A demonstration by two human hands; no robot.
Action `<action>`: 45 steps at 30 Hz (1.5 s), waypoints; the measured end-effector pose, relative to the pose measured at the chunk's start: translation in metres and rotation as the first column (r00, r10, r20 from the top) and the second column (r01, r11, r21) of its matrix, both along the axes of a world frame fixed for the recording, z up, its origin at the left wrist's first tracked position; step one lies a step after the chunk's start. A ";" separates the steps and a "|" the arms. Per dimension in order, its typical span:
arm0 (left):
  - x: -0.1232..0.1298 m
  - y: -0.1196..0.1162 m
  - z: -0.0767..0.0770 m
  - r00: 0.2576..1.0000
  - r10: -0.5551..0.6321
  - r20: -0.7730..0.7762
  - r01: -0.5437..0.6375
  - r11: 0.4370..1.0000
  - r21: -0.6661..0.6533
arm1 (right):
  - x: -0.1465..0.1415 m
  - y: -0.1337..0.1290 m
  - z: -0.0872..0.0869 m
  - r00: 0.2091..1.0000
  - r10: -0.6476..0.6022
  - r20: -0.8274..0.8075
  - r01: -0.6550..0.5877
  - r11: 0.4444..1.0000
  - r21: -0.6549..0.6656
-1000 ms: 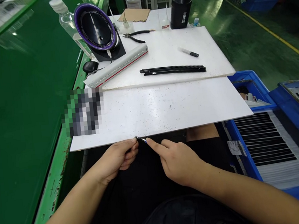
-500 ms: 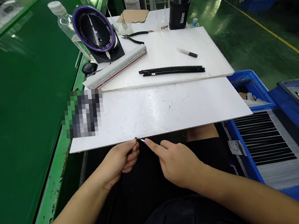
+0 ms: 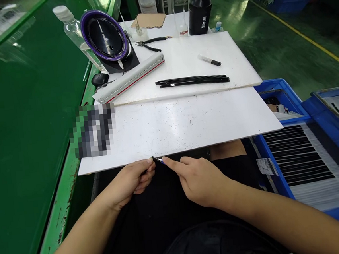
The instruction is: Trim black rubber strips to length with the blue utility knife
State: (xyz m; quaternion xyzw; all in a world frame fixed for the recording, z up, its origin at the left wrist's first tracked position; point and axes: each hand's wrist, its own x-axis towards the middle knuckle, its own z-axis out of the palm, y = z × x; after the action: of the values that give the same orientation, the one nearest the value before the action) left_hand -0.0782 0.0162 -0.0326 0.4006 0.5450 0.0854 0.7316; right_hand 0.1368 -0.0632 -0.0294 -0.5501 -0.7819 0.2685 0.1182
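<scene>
At the front edge of the white board [image 3: 169,121], my left hand [image 3: 135,180] is closed, its thumb and forefinger pinching a small black piece [image 3: 153,158], mostly hidden in the grip. My right hand [image 3: 200,180] is wrapped round a slim blade-like tool [image 3: 160,160] with a metal tip and some blue on its handle. The index finger lies stretched along this tool, and its tip meets the black piece at my left thumb. Further back, a bundle of thin black strips [image 3: 193,81] rests on a thicker white slab [image 3: 187,61].
On the slab lie a capped knife [image 3: 209,60], pliers [image 3: 152,44] and a long white box [image 3: 130,79] with a red stripe. Behind stand a purple-rimmed fan [image 3: 105,35] and a black bottle [image 3: 200,12]. A blue crate [image 3: 285,183] of black strips sits right.
The whole view has shifted slightly. Both hands keep their grips, and the tool's tip stays at the left thumb with hardly any movement.
</scene>
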 end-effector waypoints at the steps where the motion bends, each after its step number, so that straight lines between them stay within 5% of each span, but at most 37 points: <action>1: 0.000 0.000 0.000 1.000 0.001 0.000 -0.001 1.000 -0.002 | 0.000 0.000 0.000 1.000 -0.003 -0.004 0.003 1.000 0.000; 14: 0.001 0.000 -0.001 1.000 0.002 -0.007 -0.002 1.000 -0.011 | 0.004 0.007 -0.002 1.000 0.000 -0.024 0.000 1.000 -0.008; 23: 0.000 0.000 -0.001 1.000 0.002 -0.015 -0.002 1.000 -0.005 | 0.003 0.005 -0.004 0.977 0.071 0.202 -0.086 0.994 0.069; 33: 0.000 0.000 -0.003 1.000 0.007 0.008 -0.007 1.000 -0.014 | 0.003 0.006 0.001 0.998 0.029 0.055 -0.030 0.999 0.015; 45: 0.002 -0.001 -0.001 1.000 0.018 -0.013 -0.018 1.000 -0.014 | 0.002 0.003 -0.004 0.986 0.054 0.157 -0.063 0.997 0.050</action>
State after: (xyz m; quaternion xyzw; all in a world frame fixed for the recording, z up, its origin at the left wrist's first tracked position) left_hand -0.0763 0.0151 -0.0338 0.3909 0.5538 0.0857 0.7301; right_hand 0.1390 -0.0603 -0.0330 -0.5427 -0.8116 0.2065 0.0637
